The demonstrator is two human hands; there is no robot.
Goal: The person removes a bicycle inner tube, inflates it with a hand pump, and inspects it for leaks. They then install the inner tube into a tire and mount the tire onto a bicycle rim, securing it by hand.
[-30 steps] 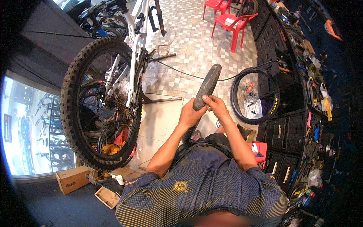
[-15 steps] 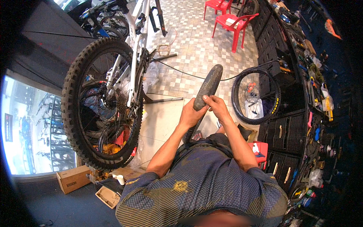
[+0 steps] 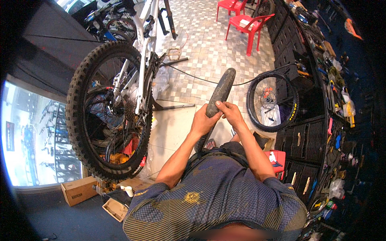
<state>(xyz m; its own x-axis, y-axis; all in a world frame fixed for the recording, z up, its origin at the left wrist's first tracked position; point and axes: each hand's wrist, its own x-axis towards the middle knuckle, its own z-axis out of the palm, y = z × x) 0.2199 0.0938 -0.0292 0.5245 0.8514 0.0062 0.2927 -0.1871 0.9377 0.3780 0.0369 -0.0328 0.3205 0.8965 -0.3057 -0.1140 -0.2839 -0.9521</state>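
Observation:
A dusty, smooth black inner tube, rounded out and seen nearly edge-on, stands up in front of my lap. My left hand is closed round its near side. From the other side, my right hand grips the same stretch, its thumb lying on the top surface. Both hands meet at this spot and cover part of the tube. Its lower end drops down by my knees, and its far end points away over the floor.
To the left stands a white mountain bike with a large knobbly rear wheel. A loose wheel leans at the dark drawers on the right. Red plastic chairs stand farther off. A cardboard box lies at lower left.
My hands and the tube stay almost where they were. The view has shifted very slightly.

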